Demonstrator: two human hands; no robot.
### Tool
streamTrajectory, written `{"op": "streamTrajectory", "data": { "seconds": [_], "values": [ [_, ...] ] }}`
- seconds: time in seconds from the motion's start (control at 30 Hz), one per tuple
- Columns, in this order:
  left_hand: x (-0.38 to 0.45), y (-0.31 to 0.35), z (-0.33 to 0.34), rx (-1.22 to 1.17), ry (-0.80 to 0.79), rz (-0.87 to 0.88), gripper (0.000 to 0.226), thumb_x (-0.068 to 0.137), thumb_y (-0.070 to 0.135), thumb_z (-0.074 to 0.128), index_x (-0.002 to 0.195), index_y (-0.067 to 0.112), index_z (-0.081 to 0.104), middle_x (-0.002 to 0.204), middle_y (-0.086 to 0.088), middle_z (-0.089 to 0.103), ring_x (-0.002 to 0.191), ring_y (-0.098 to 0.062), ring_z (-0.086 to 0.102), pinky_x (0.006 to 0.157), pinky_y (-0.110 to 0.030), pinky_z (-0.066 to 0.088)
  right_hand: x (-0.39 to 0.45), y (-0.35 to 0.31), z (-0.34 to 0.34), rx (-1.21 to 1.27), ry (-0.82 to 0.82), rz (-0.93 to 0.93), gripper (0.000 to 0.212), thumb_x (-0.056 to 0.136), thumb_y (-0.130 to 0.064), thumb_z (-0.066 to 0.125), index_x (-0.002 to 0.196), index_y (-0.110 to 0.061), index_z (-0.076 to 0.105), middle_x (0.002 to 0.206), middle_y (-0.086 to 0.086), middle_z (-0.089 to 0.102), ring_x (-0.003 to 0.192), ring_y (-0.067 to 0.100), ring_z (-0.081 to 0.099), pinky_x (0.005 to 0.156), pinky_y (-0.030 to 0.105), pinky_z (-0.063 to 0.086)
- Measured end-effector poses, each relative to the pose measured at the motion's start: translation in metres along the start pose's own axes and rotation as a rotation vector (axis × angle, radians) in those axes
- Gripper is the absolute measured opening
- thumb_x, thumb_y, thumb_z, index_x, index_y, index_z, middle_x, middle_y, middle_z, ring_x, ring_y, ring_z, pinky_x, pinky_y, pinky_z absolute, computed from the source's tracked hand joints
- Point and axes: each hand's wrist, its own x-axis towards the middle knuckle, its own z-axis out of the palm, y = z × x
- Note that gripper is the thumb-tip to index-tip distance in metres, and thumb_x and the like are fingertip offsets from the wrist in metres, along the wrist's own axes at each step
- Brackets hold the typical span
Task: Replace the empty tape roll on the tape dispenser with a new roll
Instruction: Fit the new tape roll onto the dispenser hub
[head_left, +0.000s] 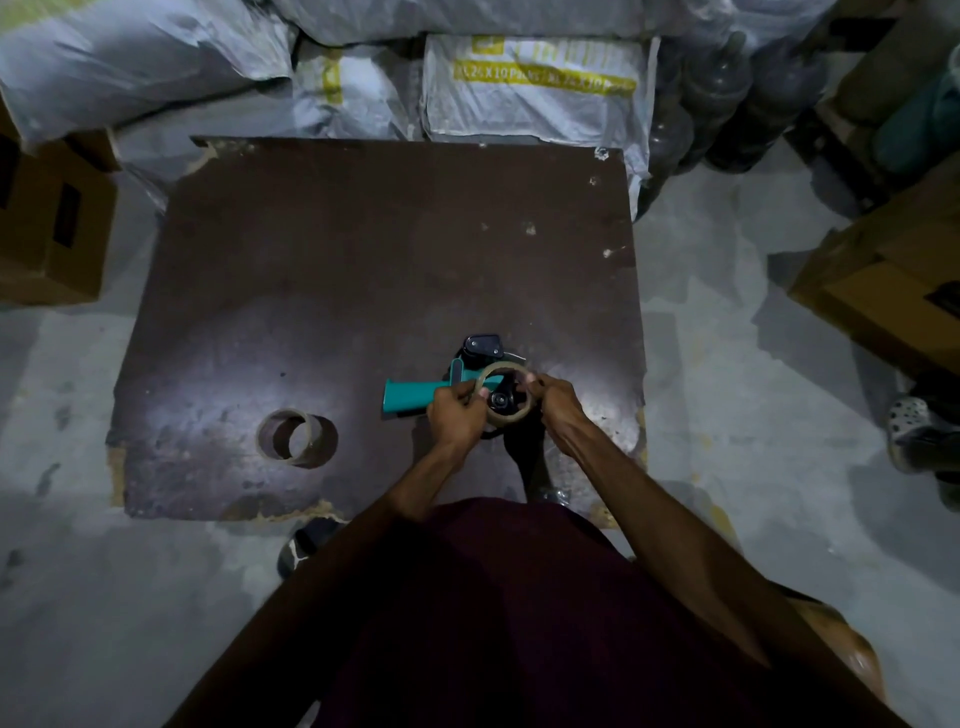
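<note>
A thin cardboard ring (506, 392), apparently the empty tape core, is gripped from both sides: left hand (457, 415) pinched on its left rim, right hand (558, 402) on its right rim. It is held over the hub of the teal tape dispenser (441, 387), lying on the dark brown board (363, 260). A fuller tape roll (296, 437) is seen on the board, well left of both hands.

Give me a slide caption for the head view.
Both hands hold a tape ring at the teal dispenser; another roll lies on the board.
</note>
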Motion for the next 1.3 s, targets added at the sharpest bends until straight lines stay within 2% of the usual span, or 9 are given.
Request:
{"op": "streamTrajectory", "data": {
  "seconds": [0.23,0.37,0.57,0.7,0.87,0.97,1.13,1.23,1.3],
  "values": [
    [0.000,0.004,0.002,0.065,0.033,-0.011,0.032,0.104,0.018,0.060,0.134,0.009,0.069,0.117,-0.014,0.074,0.088,-0.016,0.062,0.051,-0.011,0.041,0.000,0.000,0.002,0.008,-0.009,-0.014,0.021,0.102,-0.013,0.055,0.091,-0.017,0.072,0.100,0.014,0.075,0.090,0.028,0.071,0.091,0.043,0.058],
    [-0.001,0.002,0.003,0.064,0.043,-0.027,0.032,0.104,0.019,0.059,0.134,0.013,0.069,0.117,-0.011,0.075,0.076,-0.011,0.061,0.044,-0.011,0.038,0.006,0.004,0.003,-0.013,0.019,-0.018,0.017,0.098,-0.015,0.059,0.094,-0.018,0.076,0.105,0.013,0.076,0.099,0.029,0.073,0.096,0.045,0.058],
    [-0.004,0.002,-0.001,-0.002,0.064,-0.048,0.034,0.096,0.025,0.070,0.129,0.015,0.074,0.110,-0.010,0.078,0.100,-0.025,0.073,0.085,-0.034,0.061,0.011,0.007,0.002,-0.046,0.023,-0.002,0.023,0.099,-0.020,0.056,0.109,-0.011,0.075,0.105,0.012,0.077,0.098,0.028,0.074,0.096,0.047,0.058],
    [-0.008,0.003,-0.005,0.066,0.039,0.008,0.032,0.098,0.027,0.068,0.128,0.018,0.075,0.104,-0.007,0.079,0.092,-0.019,0.070,0.078,-0.027,0.051,-0.001,0.003,0.000,-0.021,-0.023,-0.028,0.022,0.103,-0.017,0.052,0.103,-0.015,0.074,0.110,0.014,0.075,0.101,0.027,0.073,0.096,0.042,0.058],
    [-0.004,-0.003,-0.010,0.077,-0.041,0.077,0.047,0.101,0.025,0.065,0.147,0.025,0.058,0.102,-0.010,0.081,0.090,-0.018,0.075,0.075,-0.018,0.060,-0.019,0.009,-0.002,-0.101,0.024,-0.205,0.035,0.100,-0.030,0.061,0.133,-0.019,0.065,0.128,-0.002,0.069,0.109,0.006,0.068,0.090,0.021,0.056],
    [-0.001,-0.010,-0.011,0.094,-0.118,0.143,0.056,0.099,0.021,0.065,0.152,0.032,0.051,0.092,-0.005,0.080,0.083,-0.015,0.078,0.081,-0.037,0.067,-0.038,0.013,-0.003,-0.168,0.023,-0.319,0.037,0.099,-0.034,0.062,0.135,-0.026,0.063,0.120,-0.008,0.072,0.101,0.000,0.070,0.079,0.017,0.058],
    [-0.001,-0.007,-0.017,0.162,-0.135,0.191,0.049,0.095,0.015,0.069,0.143,0.026,0.063,0.083,0.000,0.073,0.069,-0.007,0.069,0.056,-0.005,0.051,-0.051,0.037,-0.010,-0.223,0.001,-0.401,0.045,0.095,-0.027,0.070,0.139,-0.023,0.061,0.127,-0.012,0.069,0.113,-0.004,0.064,0.092,0.014,0.052],
    [0.000,-0.012,-0.014,0.159,-0.152,0.189,0.048,0.092,0.021,0.076,0.138,0.019,0.063,0.096,-0.007,0.078,0.078,-0.015,0.076,0.060,-0.013,0.056,-0.052,0.035,-0.010,-0.223,0.151,-0.406,0.039,0.089,-0.024,0.076,0.126,-0.015,0.071,0.112,-0.010,0.072,0.095,-0.014,0.066,0.083,0.008,0.052],
    [0.000,-0.015,-0.011,0.164,-0.161,0.155,0.045,0.089,0.026,0.080,0.129,0.017,0.061,0.097,-0.011,0.079,0.078,-0.019,0.078,0.059,-0.023,0.062,-0.050,0.031,-0.009,-0.193,0.216,-0.385,0.034,0.086,-0.024,0.079,0.116,-0.010,0.075,0.105,-0.003,0.076,0.085,-0.009,0.070,0.080,0.016,0.058]
  ]
}}
